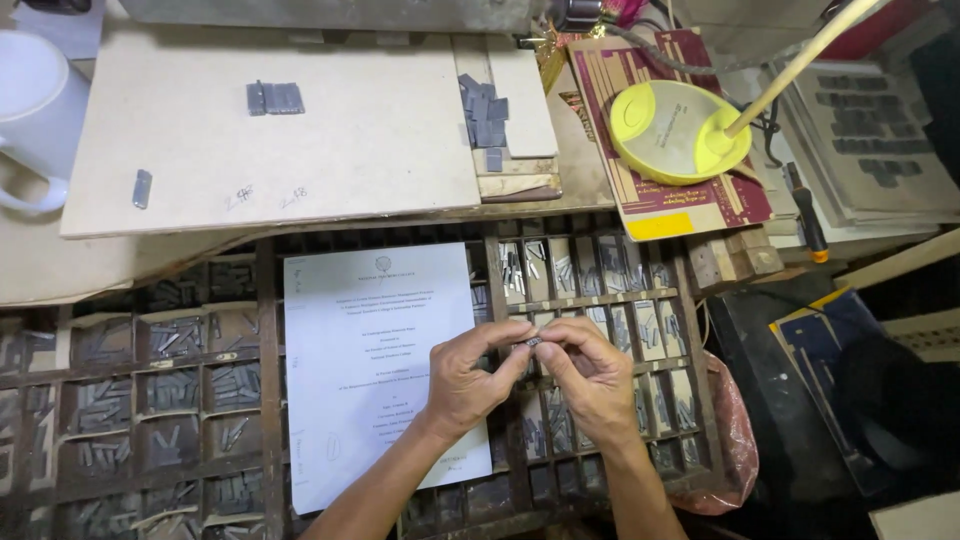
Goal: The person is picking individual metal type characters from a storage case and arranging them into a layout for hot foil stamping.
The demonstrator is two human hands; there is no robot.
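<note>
Both hands, left hand [468, 372] and right hand [590, 372], are brought together, pinched on a small metal type piece [530, 342] above the compartment tray [265, 400]; it is best kept level, beside the printed sheet [375, 340].

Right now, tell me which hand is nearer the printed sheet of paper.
Left. The left hand rests over the right edge of the printed sheet; the right hand is beside it, farther right, over the tray compartments.
</note>
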